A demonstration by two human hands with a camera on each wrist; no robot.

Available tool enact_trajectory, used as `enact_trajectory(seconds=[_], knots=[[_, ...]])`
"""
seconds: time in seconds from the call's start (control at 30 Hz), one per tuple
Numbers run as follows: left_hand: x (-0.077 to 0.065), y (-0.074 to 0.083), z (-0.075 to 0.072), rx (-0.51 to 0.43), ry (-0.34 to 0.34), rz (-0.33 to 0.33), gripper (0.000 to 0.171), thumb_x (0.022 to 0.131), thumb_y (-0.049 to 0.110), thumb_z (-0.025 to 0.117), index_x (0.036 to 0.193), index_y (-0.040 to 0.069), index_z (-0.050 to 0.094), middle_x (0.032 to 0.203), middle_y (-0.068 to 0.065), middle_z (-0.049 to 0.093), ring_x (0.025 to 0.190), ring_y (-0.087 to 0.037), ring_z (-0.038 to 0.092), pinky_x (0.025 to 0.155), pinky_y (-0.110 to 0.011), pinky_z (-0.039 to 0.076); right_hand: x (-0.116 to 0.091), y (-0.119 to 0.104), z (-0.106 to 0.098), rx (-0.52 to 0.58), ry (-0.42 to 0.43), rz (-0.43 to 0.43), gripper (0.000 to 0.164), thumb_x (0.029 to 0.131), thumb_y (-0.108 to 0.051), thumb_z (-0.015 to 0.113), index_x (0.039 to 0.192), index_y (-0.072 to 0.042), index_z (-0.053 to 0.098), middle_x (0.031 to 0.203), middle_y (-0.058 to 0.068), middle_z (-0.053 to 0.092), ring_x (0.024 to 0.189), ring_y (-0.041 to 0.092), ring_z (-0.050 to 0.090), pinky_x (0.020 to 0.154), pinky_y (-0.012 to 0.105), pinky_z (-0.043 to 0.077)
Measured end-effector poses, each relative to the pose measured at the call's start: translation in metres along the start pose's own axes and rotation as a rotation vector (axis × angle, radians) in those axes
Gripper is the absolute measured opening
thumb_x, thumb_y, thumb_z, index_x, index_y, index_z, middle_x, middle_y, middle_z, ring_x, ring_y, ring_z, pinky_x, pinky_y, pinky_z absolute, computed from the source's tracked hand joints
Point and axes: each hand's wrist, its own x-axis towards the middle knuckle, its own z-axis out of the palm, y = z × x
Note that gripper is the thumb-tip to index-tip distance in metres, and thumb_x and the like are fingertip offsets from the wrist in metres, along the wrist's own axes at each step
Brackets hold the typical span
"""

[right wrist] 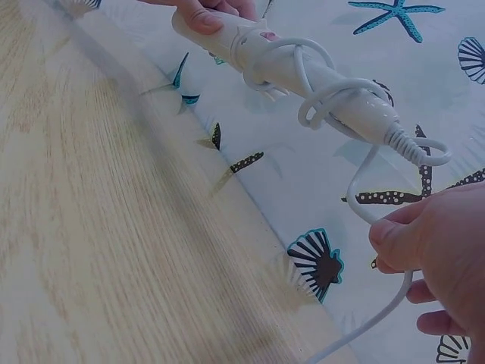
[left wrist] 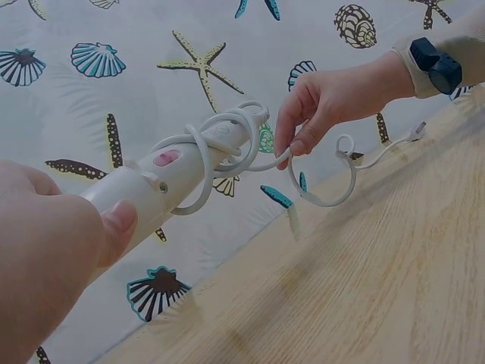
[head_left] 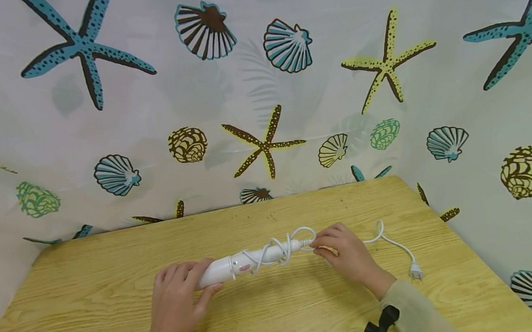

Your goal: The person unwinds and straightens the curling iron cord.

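Observation:
A white wand-shaped electric appliance (head_left: 218,272) is held over the table, its thicker end in my left hand (head_left: 177,297). The left thumb (left wrist: 120,220) lies along its side, close to a small pink switch (left wrist: 166,158). Loops of white power cord (right wrist: 305,72) wind around the slimmer part, out to a ribbed strain relief (right wrist: 405,144) at the tip. Beyond that tip, my right hand (head_left: 347,254) pinches the cord between thumb and fingertips. From there the cord runs on to the right, curls once and ends in a two-prong plug (head_left: 416,270) on the table.
The wooden table (head_left: 109,269) has a light grain and a rounded far right corner. Behind it and along its sides hangs a white cloth (head_left: 156,102) printed with starfish and shells. A black band (head_left: 381,326) sits on the right wrist.

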Motion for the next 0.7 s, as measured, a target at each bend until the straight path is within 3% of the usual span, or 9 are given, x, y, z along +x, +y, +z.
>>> enact_trajectory(seconds=[0.2,0.4,0.7], knots=[[-0.0004,0.0005,-0.0003,-0.011,-0.007,0.004,0.048,0.067,0.047,0.065,0.104,0.017,0.060,0.087,-0.004,0.059,0.081,-0.023,0.052,0.076,-0.044,0.033,0.0012,-0.0005,-0.0007,0.004,0.003,0.016,0.013,0.073,-0.017,0.068,0.085,-0.019,0.066,0.091,-0.010,0.058,0.085,0.006,0.047,0.067,0.024,0.043],[-0.0021,0.0013,-0.0001,-0.016,-0.018,0.009,0.050,0.062,0.039,0.071,0.105,0.016,0.060,0.088,-0.005,0.059,0.081,-0.023,0.052,0.075,-0.043,0.033,0.0021,-0.0010,-0.0032,0.011,0.011,0.050,0.013,0.074,-0.017,0.067,0.087,-0.017,0.066,0.090,-0.010,0.058,0.085,0.006,0.047,0.066,0.023,0.043],[-0.0043,0.0002,0.0010,-0.013,-0.022,0.055,0.048,0.062,0.041,0.070,0.102,0.016,0.061,0.085,-0.002,0.059,0.079,-0.023,0.053,0.072,-0.042,0.035,0.0027,-0.0003,-0.0062,0.043,0.041,0.064,0.016,0.074,-0.011,0.067,0.088,-0.018,0.065,0.091,-0.008,0.058,0.086,0.008,0.048,0.068,0.025,0.043]])
